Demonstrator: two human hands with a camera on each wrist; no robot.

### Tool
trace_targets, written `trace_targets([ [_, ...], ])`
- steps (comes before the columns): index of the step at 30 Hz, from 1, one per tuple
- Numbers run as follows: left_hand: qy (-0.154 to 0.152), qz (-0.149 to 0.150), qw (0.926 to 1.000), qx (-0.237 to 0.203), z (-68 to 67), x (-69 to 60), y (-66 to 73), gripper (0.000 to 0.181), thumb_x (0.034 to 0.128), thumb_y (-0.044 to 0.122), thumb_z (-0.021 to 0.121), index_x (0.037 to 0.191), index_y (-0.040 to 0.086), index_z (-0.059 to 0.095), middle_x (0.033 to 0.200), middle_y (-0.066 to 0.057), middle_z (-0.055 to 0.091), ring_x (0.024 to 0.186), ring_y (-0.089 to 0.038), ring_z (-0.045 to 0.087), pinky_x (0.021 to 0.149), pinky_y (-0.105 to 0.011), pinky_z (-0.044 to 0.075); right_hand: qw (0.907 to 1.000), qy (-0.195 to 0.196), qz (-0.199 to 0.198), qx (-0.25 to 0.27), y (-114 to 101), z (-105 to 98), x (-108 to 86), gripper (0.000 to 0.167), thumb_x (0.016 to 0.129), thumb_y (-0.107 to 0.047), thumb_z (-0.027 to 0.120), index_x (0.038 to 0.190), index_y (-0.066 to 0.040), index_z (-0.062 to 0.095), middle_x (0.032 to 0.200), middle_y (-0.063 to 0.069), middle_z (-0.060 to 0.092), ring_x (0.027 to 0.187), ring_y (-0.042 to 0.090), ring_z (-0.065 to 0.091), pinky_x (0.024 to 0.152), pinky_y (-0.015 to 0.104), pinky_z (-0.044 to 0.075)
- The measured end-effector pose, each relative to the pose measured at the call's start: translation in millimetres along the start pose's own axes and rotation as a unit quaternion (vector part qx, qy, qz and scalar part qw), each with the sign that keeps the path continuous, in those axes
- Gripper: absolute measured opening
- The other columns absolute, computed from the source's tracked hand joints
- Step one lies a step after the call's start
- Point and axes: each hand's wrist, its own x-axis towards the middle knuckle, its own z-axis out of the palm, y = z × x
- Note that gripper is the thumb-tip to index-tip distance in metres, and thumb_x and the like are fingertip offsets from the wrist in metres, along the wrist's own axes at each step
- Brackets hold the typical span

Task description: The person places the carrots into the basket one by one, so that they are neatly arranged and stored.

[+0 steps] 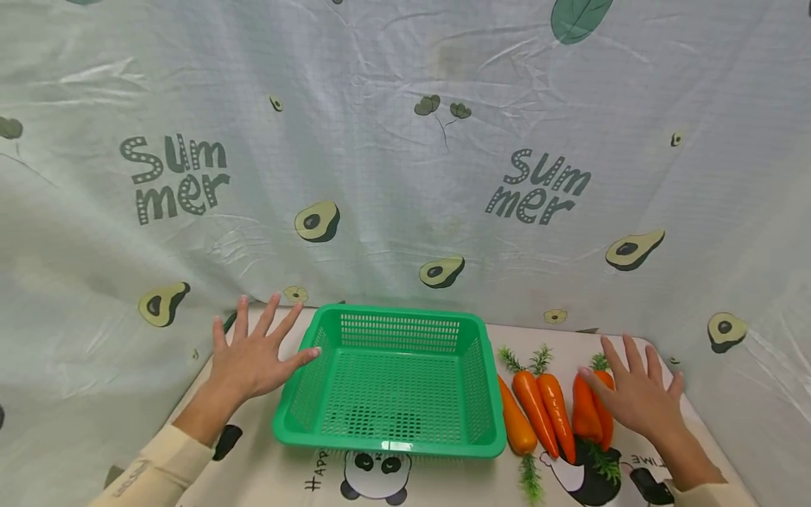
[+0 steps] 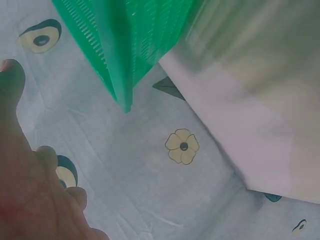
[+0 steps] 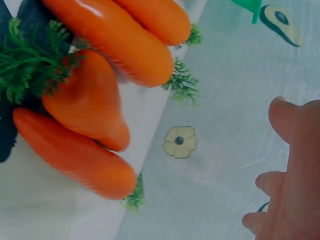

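A green plastic basket [image 1: 393, 451] with perforated walls stands on the table, and nothing lies in it. To its right lie several orange carrots [image 1: 532, 405] with leafy green tops, also seen as carrots [image 3: 120, 40] in the right wrist view. My left hand [image 1: 247, 362] is spread wide beside the basket's left side, its thumb near or over the rim; contact cannot be told. My right hand [image 1: 643, 398] hovers with fingers spread at the rightmost carrots, holding nothing. In the left wrist view the basket's corner [image 2: 122, 75] shows beyond my left hand [image 2: 40, 185].
The white table [image 1: 253, 458] bears printed panda faces and lettering. Behind it and at both sides hangs a pale curtain [image 1: 380, 176] printed with avocados, flowers and the word "summer". It closes in close to the table's back edge.
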Motion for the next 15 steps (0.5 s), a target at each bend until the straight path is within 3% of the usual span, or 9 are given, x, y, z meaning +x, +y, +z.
trace_targets([
  [15,0.025,0.01,0.9996,-0.004,22.9,-5.6,-1.3,0.092,0.0935,0.076,0.053,0.167,0.026,0.027,0.176,-0.017,0.012,0.158,-0.055,-0.006,0.118,-0.082,-0.005,0.9995,-0.009,0.03,0.002,19.2,23.3,2.4,0.094,0.101,-0.068,0.046,0.165,-0.005,0.017,0.167,0.037,0.0,0.148,0.066,-0.005,0.105,0.091,-0.01],
])
